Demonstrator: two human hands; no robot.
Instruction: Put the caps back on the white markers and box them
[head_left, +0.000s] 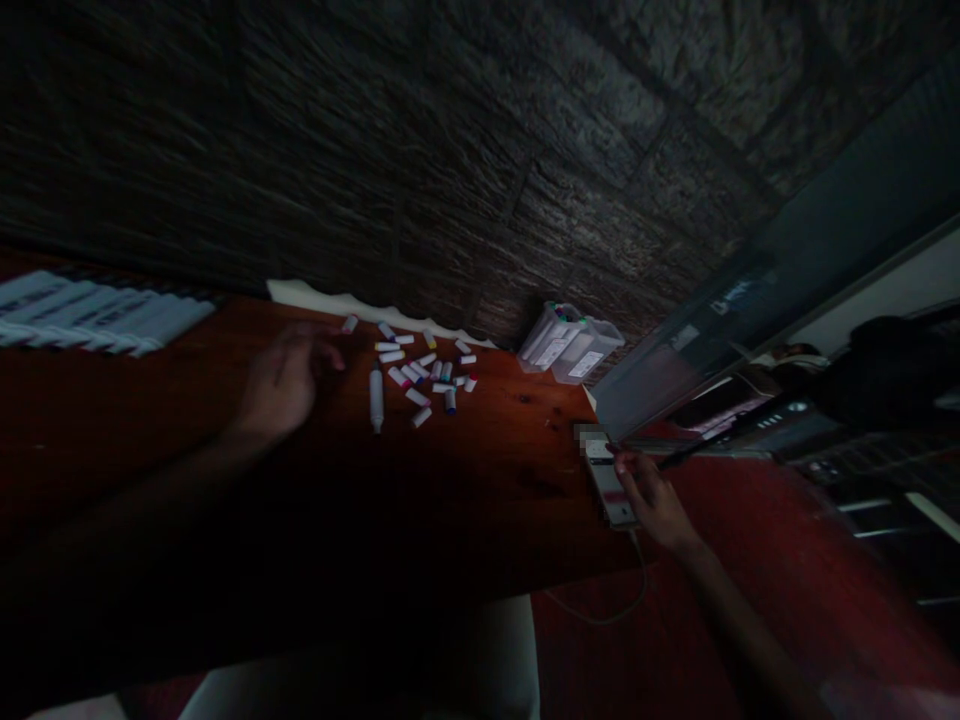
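My left hand (289, 380) is over the wooden table, fingers slightly curled and apart, with nothing visible in them. Just right of it lie a capless white marker (376, 398) and several loose white marker caps (415, 373) with coloured ends. My right hand (651, 498) is at the table's right end, over the edge of a lit phone (611, 490). Its fingers reach toward the screen and look apart; dim light hides whether they touch it. A cable (634, 600) runs from the phone's lower end.
A row of white markers (97, 310) lies at the far left of the table (480, 480). Two clear plastic containers (570, 345) stand by the stone wall (450, 150). A pale wavy-edged strip (360, 308) lies along the wall. Below is a pale seat (450, 665).
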